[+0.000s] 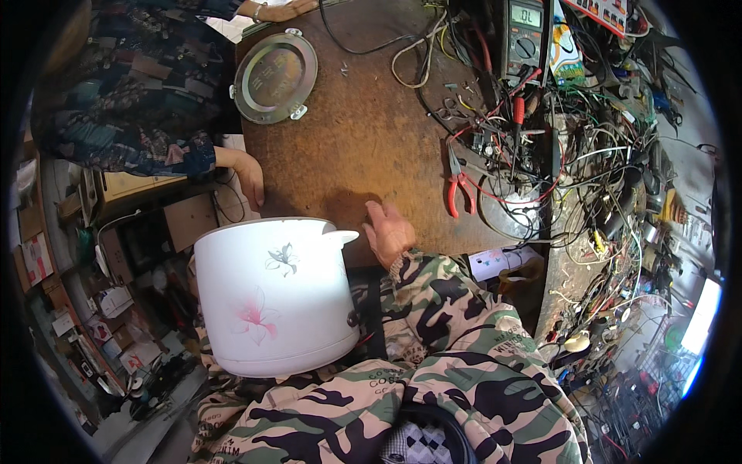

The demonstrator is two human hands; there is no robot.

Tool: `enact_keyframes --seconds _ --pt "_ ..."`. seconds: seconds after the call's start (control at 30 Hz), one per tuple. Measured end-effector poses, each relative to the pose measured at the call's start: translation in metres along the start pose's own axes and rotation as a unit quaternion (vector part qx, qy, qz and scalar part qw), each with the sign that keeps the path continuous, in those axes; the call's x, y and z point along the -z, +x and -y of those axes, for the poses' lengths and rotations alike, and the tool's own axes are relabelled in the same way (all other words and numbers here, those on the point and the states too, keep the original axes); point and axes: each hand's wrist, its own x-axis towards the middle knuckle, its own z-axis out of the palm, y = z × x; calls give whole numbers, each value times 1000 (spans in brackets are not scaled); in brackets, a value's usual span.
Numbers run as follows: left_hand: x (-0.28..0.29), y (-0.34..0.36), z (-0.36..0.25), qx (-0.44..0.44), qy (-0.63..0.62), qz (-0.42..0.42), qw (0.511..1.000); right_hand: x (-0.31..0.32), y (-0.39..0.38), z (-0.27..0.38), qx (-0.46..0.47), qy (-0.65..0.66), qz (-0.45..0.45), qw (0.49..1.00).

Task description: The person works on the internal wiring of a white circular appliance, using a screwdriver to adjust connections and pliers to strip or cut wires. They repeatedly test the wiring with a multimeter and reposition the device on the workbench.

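A white cooker body with flower prints (pixel 274 309) rests on my lap at the lower left, its handle pointing right. My right hand (pixel 386 228) is on the wooden tabletop's near edge, just right of that handle, fingers apart and holding nothing visible. My left hand does not show; the pot may hide it. On the tabletop (pixel 348 139) a round metal lid (pixel 274 76) with small tabs lies at the far left. Red-handled pliers (pixel 464 193) lie to the right of my hand.
A co-worker's sleeve (pixel 139 124) and hand (pixel 251 178) are at the left table edge, another hand (pixel 282 11) at the top. A multimeter (pixel 524 42), red-handled tool (pixel 519 110), round metal plate (pixel 502 209) and tangled wires crowd the right side. Boxes (pixel 193 220) fill the left.
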Motion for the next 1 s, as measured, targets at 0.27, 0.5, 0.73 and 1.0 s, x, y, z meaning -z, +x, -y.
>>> enact_keyframes --seconds 0.27,0.5,0.73,1.0 --pt "-10 33 -5 -2 53 43 998 9 6 3 -237 313 89 915" --pt "-55 89 -50 -35 148 94 984 44 -11 34 -204 306 -61 928" --pt "-173 163 -88 -8 199 85 976 71 11 -24 -227 95 -98 964" --pt "-191 153 -104 -31 195 85 977 71 29 -83 -215 13 -75 974"
